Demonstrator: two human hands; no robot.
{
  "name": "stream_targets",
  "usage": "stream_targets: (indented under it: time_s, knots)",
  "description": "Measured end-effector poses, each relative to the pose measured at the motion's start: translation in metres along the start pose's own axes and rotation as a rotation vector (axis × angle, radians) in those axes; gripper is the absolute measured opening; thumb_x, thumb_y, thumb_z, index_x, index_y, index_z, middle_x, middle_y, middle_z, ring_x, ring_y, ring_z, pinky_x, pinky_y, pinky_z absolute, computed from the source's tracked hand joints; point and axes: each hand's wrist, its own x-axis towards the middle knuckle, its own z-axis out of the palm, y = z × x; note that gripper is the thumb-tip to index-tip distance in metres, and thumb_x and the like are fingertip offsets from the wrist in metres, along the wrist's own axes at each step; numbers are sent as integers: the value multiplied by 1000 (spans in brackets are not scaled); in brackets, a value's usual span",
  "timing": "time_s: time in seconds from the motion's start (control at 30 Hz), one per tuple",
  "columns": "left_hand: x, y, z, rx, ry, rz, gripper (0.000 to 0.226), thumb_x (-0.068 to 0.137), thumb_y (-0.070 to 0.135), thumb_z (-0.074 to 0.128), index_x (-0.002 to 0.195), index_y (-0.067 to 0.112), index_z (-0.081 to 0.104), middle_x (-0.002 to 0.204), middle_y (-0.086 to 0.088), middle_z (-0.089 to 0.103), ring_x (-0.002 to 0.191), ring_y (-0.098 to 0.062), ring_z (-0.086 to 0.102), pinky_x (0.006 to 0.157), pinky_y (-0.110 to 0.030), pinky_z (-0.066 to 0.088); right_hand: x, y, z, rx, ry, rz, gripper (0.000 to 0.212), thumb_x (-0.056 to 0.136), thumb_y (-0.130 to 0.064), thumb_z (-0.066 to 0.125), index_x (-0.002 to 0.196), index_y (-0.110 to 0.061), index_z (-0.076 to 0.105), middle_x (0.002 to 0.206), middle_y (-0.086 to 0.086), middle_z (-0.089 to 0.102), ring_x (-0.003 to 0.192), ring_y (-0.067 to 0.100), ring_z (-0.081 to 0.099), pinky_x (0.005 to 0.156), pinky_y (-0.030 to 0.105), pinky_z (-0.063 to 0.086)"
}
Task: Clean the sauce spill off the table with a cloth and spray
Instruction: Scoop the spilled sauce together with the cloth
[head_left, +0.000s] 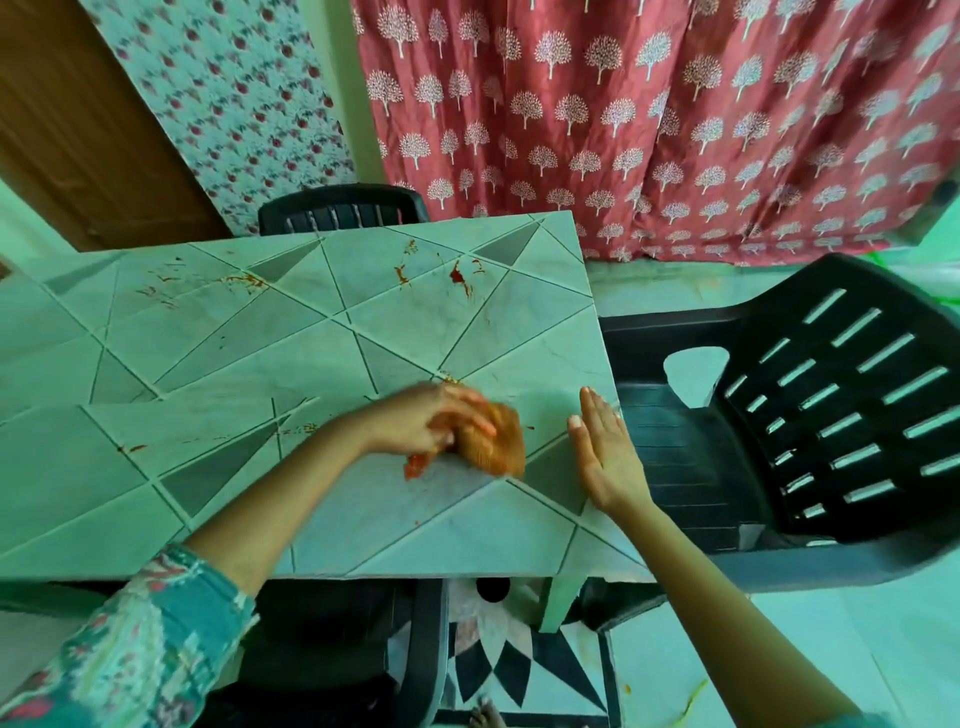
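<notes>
My left hand (426, 421) grips a sauce-stained orange cloth (493, 441), blurred with motion, on the pale green tiled table (218, 364). A red sauce blob (414, 466) sits just under the cloth's near edge. My right hand (602, 452) lies flat with straight fingers at the table's right edge, a little right of the cloth. More sauce smears (457, 273) mark the far side, with streaks at the far left (244, 280) and small spots at the near left (132, 448). No spray bottle is in view.
A black plastic chair (810, 415) stands right of the table. Another black chair (337, 210) is behind the far edge and one sits under the near edge (415, 654). A red tree-print curtain (675, 130) hangs behind.
</notes>
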Motion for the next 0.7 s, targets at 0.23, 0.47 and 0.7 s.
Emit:
stream_targets:
  time_s: [0.23, 0.47, 0.7]
  knots:
    - [71, -82, -29, -118, 304, -366, 60, 81, -7, 56, 128, 30, 56, 141, -11, 46, 117, -27, 53, 75, -18, 47, 3, 3, 23, -298, -53, 0, 103, 70, -76, -21, 150, -14, 4, 158, -1, 3, 144, 8, -6, 112, 21, -14]
    - [55, -74, 3, -77, 207, -284, 56, 83, -4, 53, 131, 26, 55, 145, -7, 40, 133, -24, 39, 103, -20, 29, 2, 2, 30, -425, -44, -18, 103, 72, -73, -24, 150, -15, 10, 158, -1, 7, 145, 10, -2, 114, 25, -12]
    - [-12, -39, 53, -48, 189, -212, 59, 89, 2, 53, 131, 43, 48, 156, 3, 22, 142, -20, 25, 115, -38, 27, 1, 2, 28, -439, -54, -22, 99, 74, -73, -21, 150, -15, 7, 157, -1, 6, 144, 10, -3, 116, 27, -9]
